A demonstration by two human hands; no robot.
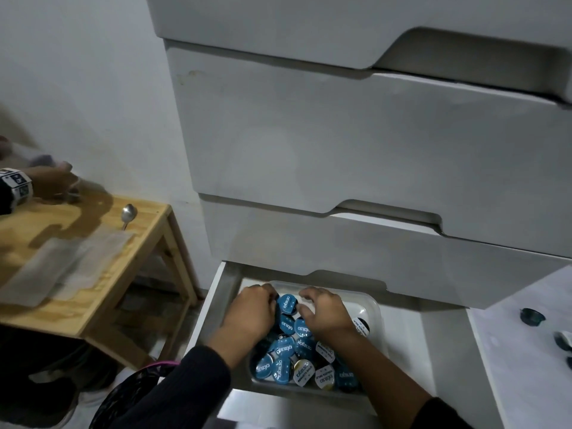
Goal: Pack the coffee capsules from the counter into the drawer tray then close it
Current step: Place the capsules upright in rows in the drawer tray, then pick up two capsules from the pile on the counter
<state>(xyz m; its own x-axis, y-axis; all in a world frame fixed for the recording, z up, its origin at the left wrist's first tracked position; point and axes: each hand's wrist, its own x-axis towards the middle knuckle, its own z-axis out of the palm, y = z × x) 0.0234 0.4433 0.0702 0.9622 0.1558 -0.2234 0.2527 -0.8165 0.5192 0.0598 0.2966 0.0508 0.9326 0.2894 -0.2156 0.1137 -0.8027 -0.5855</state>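
The bottom drawer [402, 342] of a white chest stands pulled out. Inside it a clear plastic tray [373, 305] holds several coffee capsules [286, 348] with blue, white and gold lids. My left hand [247, 314] reaches into the tray's far left side, its fingers curled round a blue-lidded capsule [287, 301]. My right hand [325, 309] lies over the capsules in the tray's middle, fingers bent down among them; what they grip is hidden. On the white surface at the right lie loose capsules [531, 315].
Three closed white drawers [340, 144] rise above the open one. A wooden side table [102, 274] at the left carries a spoon [128, 213] and a translucent sheet [62, 267]. Another person's hand [52, 181] with a wristband rests on it. A dark bag [133, 394] sits below.
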